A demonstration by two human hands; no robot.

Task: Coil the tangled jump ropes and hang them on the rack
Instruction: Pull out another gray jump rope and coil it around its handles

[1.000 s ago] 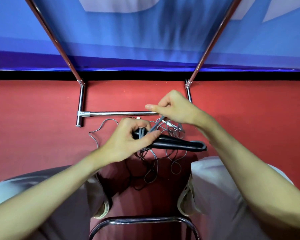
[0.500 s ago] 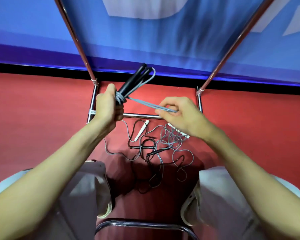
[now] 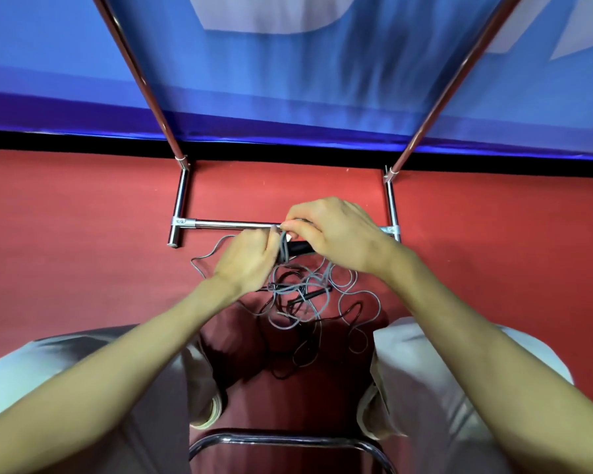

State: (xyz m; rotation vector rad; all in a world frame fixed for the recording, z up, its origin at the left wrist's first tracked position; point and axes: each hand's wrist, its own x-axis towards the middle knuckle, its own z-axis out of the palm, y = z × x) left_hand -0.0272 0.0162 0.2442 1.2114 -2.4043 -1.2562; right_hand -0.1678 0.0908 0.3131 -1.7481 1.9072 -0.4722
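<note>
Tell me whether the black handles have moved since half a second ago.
Yes. The black handles came down from pointing up past the rack's upright joint to lying level just below the rack's lower crossbar, gripped by both hands.

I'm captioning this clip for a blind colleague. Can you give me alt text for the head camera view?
Seen from above, a seated person's left hand and right hand meet, winding grey cord around black jump rope handles. Below them, tangled grey and black jump ropes lie on the red floor, between the person's knees. A chrome rack stands just beyond, before a blue banner.
</note>
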